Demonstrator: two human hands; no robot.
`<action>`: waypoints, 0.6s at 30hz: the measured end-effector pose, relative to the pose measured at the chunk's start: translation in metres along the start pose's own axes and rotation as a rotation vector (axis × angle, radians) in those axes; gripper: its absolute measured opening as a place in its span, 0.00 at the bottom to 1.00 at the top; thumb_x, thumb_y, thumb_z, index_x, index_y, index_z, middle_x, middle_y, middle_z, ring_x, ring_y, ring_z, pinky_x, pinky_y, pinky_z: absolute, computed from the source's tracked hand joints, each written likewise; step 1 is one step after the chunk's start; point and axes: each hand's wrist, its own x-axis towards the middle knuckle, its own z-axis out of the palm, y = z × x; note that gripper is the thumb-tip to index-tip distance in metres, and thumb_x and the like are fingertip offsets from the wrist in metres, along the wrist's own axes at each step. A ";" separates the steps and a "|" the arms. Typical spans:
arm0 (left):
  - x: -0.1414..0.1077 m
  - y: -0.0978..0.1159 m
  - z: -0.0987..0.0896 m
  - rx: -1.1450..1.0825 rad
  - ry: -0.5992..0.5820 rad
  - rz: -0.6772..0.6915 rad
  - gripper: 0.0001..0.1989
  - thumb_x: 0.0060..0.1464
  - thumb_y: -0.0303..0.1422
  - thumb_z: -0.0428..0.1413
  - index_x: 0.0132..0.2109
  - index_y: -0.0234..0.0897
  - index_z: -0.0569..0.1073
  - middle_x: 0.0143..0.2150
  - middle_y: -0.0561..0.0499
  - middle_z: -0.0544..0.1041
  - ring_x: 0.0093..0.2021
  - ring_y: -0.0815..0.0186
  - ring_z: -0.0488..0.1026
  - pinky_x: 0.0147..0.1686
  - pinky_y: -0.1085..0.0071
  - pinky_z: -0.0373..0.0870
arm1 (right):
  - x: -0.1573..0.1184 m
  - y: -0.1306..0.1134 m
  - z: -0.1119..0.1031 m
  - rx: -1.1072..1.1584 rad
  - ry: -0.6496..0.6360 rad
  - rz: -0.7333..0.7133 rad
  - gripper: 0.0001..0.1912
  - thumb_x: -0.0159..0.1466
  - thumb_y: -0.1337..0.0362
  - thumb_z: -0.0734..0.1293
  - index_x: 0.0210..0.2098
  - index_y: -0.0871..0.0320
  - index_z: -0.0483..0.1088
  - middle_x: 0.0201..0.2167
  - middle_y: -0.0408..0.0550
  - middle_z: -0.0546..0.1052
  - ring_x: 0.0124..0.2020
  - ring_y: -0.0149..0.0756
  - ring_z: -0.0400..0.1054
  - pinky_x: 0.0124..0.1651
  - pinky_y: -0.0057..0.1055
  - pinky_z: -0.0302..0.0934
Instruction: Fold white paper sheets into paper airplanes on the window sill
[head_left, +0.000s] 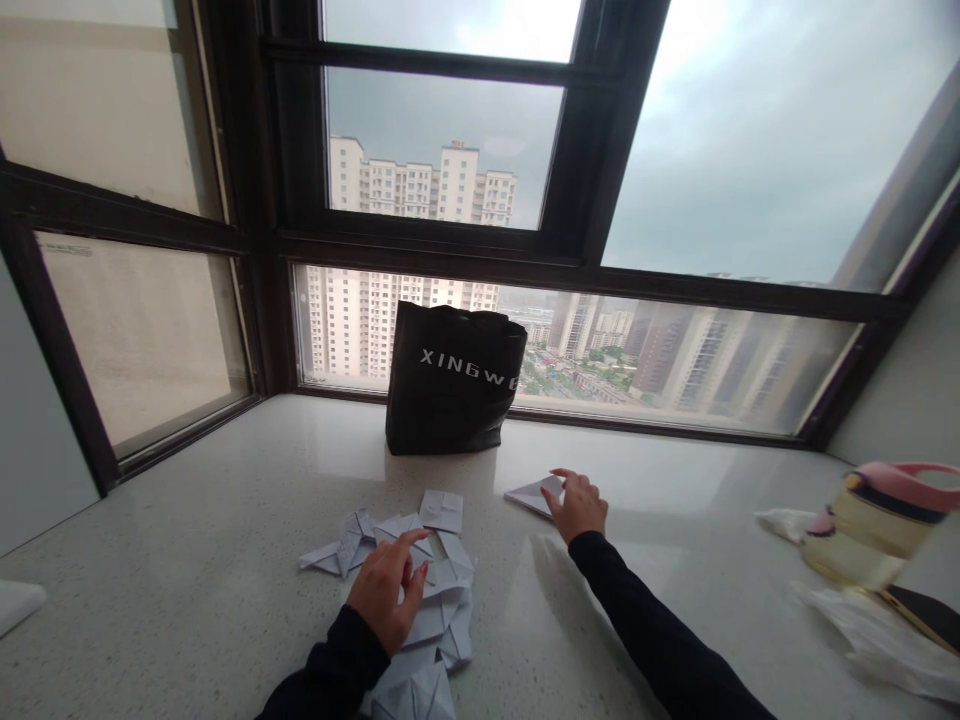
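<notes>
A loose pile of folded white paper pieces (442,610) lies on the pale speckled counter, with one square piece (442,510) at its far end and pointed ones on its left. My left hand (386,590) is over this pile, its thumb and index finger apart and nothing visibly held between them. To the right of the pile, my right hand (579,508) has thumb and index finger on the near end of a pointed folded paper (531,493), which lies low at the counter. Part of that paper is hidden behind the fingers.
A black bag (456,385) with white lettering stands against the window behind the papers. At the right are a yellowish bottle with a pink lid (862,530), crumpled tissue (885,625) and a dark phone (926,615). A white object (19,605) lies at the left edge.
</notes>
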 end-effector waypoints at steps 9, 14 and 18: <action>-0.001 0.000 0.005 -0.044 -0.015 -0.038 0.15 0.47 0.31 0.45 0.43 0.33 0.65 0.19 0.54 0.63 0.22 0.66 0.63 0.23 0.71 0.61 | -0.010 0.005 -0.006 -0.104 -0.037 -0.444 0.07 0.54 0.68 0.63 0.33 0.56 0.70 0.35 0.50 0.71 0.41 0.44 0.57 0.39 0.38 0.43; -0.001 -0.001 0.005 -0.053 -0.014 -0.047 0.15 0.46 0.31 0.45 0.43 0.34 0.65 0.20 0.54 0.63 0.23 0.66 0.62 0.23 0.71 0.60 | -0.007 0.009 -0.004 -0.139 -0.024 -0.575 0.09 0.56 0.72 0.60 0.28 0.58 0.71 0.29 0.51 0.73 0.39 0.43 0.58 0.39 0.38 0.42; -0.002 -0.001 0.005 -0.047 -0.026 -0.058 0.15 0.47 0.31 0.45 0.43 0.34 0.65 0.20 0.54 0.64 0.23 0.65 0.63 0.24 0.70 0.61 | -0.006 0.010 -0.002 -0.142 -0.004 -0.621 0.10 0.56 0.74 0.59 0.27 0.59 0.71 0.27 0.51 0.73 0.39 0.43 0.59 0.38 0.37 0.42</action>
